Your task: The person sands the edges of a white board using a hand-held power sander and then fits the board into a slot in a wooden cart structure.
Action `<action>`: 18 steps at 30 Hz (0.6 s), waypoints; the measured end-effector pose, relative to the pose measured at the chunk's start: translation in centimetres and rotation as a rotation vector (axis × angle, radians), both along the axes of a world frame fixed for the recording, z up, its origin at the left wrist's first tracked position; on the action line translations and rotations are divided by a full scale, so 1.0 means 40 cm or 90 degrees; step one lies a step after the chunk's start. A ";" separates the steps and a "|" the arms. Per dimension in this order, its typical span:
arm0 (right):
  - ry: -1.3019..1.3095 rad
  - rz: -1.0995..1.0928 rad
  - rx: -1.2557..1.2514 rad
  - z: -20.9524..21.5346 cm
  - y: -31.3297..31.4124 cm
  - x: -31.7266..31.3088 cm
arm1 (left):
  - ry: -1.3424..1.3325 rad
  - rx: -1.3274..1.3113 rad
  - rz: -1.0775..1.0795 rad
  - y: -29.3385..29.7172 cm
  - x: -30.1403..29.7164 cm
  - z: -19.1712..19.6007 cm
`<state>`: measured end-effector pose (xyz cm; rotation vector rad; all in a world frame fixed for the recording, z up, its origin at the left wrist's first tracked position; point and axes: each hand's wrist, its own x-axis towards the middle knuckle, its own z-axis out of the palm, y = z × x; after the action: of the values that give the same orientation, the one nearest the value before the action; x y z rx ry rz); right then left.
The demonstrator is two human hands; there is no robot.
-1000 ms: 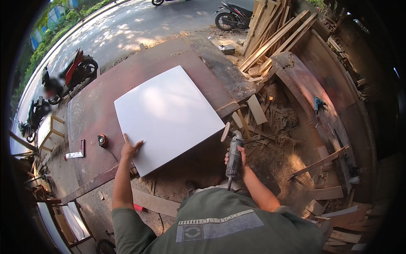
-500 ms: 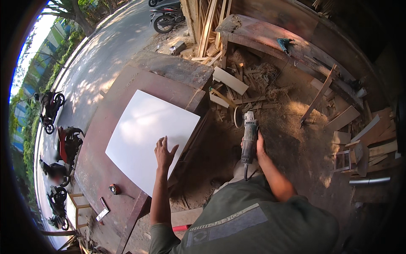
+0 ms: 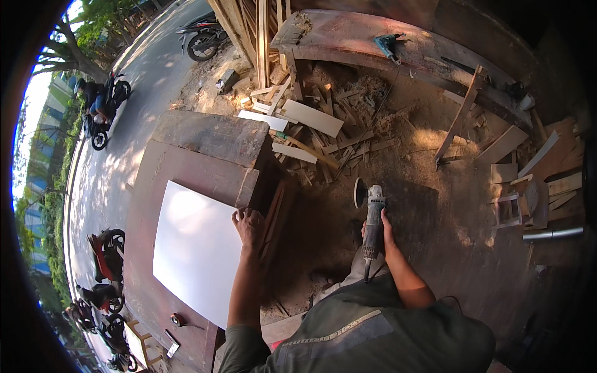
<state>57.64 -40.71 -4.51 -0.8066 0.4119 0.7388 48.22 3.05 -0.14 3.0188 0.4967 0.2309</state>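
Two things are in hand at once, and that is where the risk is judged to lie. The grinder [image 3: 372, 222] is clamped in the right hand [image 3: 380, 231] alone, its disc end pointing away from the body and held over the dusty ground, near the person's legs. A one-handed grip on such a tool could let it twist or kick, and the cord trailing back toward the body could be snagged. The left hand [image 3: 250, 226] is laid flat, fingers spread, on the near right edge of the white panel [image 3: 198, 248]; nothing is gripped by it. The panel lies flat on the reddish worktop [image 3: 140, 205], its right edge close to the worktop's edge, so a push could slide it off. Offcuts [image 3: 314, 133] are strewn over the ground beyond, where footing could be lost. Panel and grinder are kept well apart, to the left and right of the body.
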 end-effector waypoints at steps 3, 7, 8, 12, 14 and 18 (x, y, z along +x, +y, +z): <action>0.107 -0.013 0.021 -0.040 -0.049 0.053 | -0.197 -0.042 0.052 -0.049 0.042 -0.014; 0.159 -0.002 -0.002 -0.062 -0.095 0.149 | -0.154 -0.185 0.000 -0.324 0.100 0.039; 0.148 -0.005 -0.010 -0.078 -0.095 0.174 | -0.059 -0.400 -0.013 -0.410 0.122 0.013; 0.175 -0.016 0.034 -0.181 -0.092 0.242 | 0.470 -1.263 0.187 -0.710 0.278 -0.139; 0.159 -0.028 0.030 -0.250 -0.081 0.271 | 0.495 -1.359 0.195 -0.789 0.333 -0.223; 0.270 -0.054 -0.023 -0.345 -0.087 0.352 | 0.433 -0.894 0.105 -0.832 0.368 -0.397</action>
<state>71.72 -44.19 -18.31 -0.6593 0.8365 0.8247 62.93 -30.23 -16.04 1.5901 0.5730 -0.8076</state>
